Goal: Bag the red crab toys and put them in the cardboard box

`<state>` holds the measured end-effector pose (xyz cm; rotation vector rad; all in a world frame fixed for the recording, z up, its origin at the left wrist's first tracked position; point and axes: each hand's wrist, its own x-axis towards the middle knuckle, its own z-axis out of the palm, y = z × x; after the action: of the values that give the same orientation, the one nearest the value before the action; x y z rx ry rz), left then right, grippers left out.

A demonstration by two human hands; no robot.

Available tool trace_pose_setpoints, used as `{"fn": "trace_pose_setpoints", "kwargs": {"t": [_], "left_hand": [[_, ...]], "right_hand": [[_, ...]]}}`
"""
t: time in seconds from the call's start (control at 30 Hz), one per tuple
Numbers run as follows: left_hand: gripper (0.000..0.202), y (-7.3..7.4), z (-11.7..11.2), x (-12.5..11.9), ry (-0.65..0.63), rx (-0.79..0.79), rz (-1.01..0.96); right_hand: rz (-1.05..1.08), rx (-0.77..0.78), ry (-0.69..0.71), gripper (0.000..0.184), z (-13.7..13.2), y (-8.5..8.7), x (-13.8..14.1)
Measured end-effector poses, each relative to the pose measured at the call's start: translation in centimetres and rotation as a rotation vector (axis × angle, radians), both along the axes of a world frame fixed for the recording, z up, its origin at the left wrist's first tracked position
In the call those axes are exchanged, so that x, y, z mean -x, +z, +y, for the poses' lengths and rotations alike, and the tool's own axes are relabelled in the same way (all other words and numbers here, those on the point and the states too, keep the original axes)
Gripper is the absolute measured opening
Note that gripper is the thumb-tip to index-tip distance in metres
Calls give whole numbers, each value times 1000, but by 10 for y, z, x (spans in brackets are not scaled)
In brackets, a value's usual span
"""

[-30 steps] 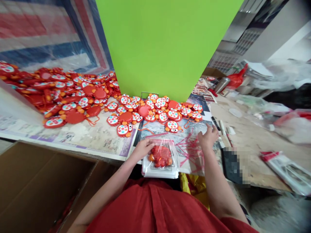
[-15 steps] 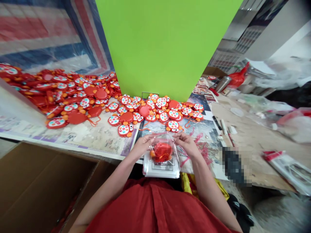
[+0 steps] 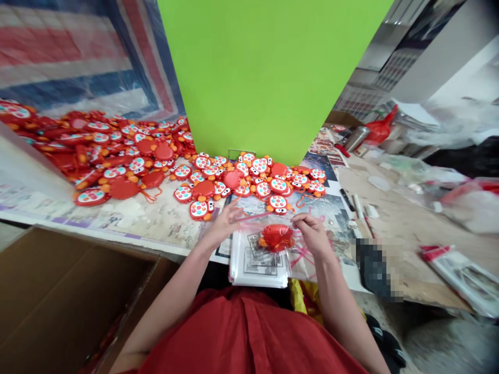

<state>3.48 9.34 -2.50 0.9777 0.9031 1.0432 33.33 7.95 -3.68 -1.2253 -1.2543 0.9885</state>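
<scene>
Inside the clear bag (image 3: 251,231), a hazy red crab toy (image 3: 276,237); left hand (image 3: 225,222) open, right hand (image 3: 311,234) pinching

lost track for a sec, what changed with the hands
The red crab toy moved up and right on the stack of clear bags. The right hand came left to it, the left hand lifted off it. The heap of crab toys stayed put.
</scene>
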Motion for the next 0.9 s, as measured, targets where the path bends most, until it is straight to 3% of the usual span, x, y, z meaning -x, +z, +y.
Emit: {"fn": "trace_pose_setpoints", "kwargs": {"t": [0.07, 0.13, 0.3, 0.47, 0.6, 0.67, 0.8, 0.9], "left_hand": [[86, -8, -1, -15, -142, 49, 2], [80, -13, -4, -29, -229, 89, -17], [51, -15, -6, -47, -136, 91, -9], [41, 1, -9, -39, -116, 148, -80], [19, 17, -16, -33, -62, 197, -122], [11, 22, -19, -31, -52, 168, -122], [22, 28, -21, -29, -72, 54, -68], [34, 36, -21, -18, -53, -41, 151]], "right_hand": [[-7, -18, -6, 9, -1, 4, 9], [16, -24, -4, 9, -1, 7, 16], [50, -11, -25, 23, 0, 11, 19], [1, -15, 28, 35, 0, 15, 11], [-101, -111, 125, 12, -2, 20, 4], [-130, -165, 178, 12, -4, 24, 2], [-198, -161, 246, 16, -4, 34, 5], [-306, -180, 311, 19, 3, 33, 12]]}}
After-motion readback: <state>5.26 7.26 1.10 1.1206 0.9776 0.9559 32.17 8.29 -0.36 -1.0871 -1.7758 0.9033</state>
